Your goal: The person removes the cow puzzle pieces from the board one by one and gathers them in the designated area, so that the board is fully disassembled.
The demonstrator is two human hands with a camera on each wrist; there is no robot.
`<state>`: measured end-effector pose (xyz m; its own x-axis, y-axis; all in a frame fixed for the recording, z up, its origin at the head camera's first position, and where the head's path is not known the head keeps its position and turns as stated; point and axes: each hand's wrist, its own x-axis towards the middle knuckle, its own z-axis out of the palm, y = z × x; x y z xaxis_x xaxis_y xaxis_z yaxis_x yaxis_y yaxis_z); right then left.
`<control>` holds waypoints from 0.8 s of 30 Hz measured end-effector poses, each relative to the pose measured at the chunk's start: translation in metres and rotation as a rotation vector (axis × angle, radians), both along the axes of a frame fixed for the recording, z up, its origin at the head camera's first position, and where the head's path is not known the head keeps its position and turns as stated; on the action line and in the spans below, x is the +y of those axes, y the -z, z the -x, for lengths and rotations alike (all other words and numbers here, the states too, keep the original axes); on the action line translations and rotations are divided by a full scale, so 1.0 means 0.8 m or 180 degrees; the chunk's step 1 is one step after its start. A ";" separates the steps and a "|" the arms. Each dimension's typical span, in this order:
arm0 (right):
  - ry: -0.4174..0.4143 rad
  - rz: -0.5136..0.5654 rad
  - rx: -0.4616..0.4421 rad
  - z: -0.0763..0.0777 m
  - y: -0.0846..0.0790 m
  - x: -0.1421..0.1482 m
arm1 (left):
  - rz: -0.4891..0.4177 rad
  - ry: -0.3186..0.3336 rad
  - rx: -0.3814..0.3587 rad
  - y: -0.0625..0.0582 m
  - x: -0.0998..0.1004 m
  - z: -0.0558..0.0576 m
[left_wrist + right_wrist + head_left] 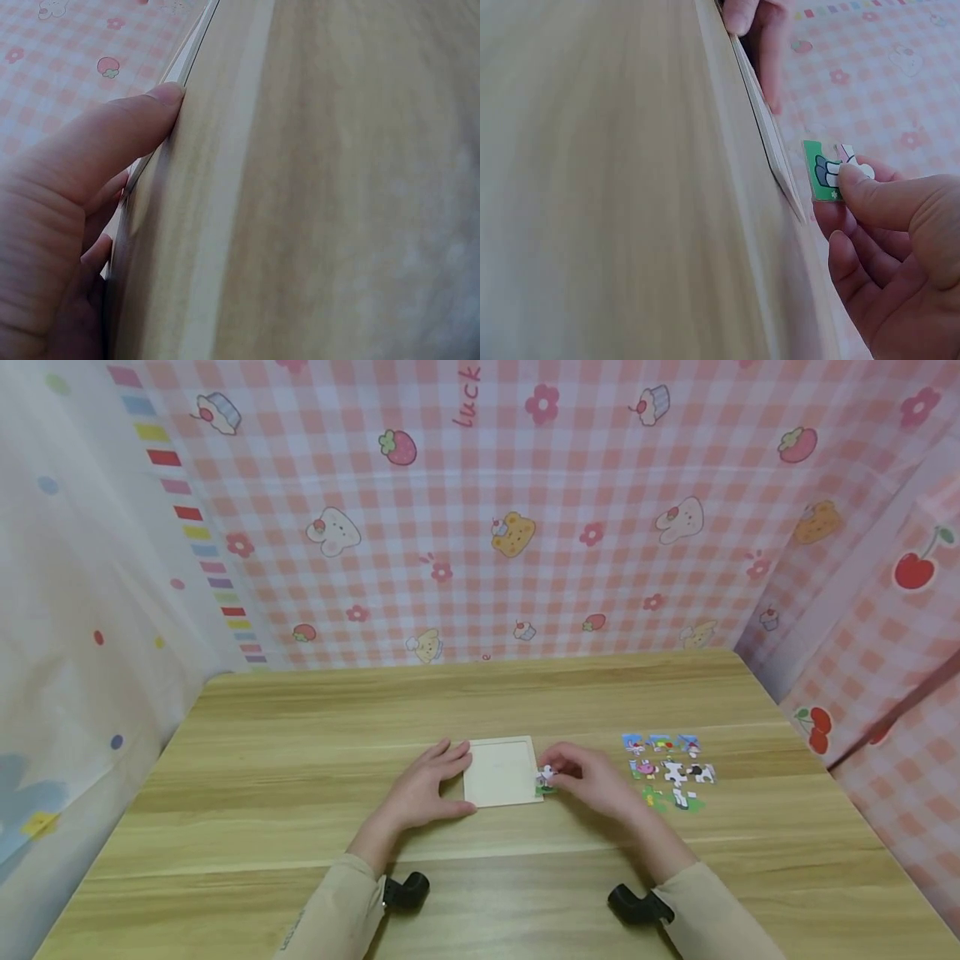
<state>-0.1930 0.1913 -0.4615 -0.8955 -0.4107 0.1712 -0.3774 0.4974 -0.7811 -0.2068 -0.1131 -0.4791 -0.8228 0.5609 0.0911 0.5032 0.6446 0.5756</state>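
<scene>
A pale, shallow puzzle tray (498, 772) with a raised rim lies on the table. My left hand (423, 785) holds its left side, thumb at the near corner and index finger at the far corner. In the left wrist view the thumb (142, 120) presses against the tray's edge. My right hand (592, 777) pinches a puzzle piece (826, 172) between thumb and fingers, at the tray's right rim in the head view. The piece shows green, with grey-and-white legs and a bit of pink; part of it is hidden under the thumb.
Several loose puzzle pieces (675, 772) lie in rough rows to the right of my right hand, with blue, green, pink and black-and-white cow patterns. The wooden table (300, 735) ends at a pink checked cloth (480, 568) behind. Black wrist mounts (408, 891) sit at both sleeves.
</scene>
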 end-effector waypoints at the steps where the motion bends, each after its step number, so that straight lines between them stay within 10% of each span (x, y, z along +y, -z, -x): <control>1: 0.0030 -0.0001 -0.0009 -0.002 0.000 0.007 | -0.0005 0.0006 0.0003 0.000 0.000 0.000; 24: 0.0639 0.0081 0.0320 -0.055 -0.009 0.179 | -0.0061 -0.0026 -0.0031 0.002 0.000 -0.001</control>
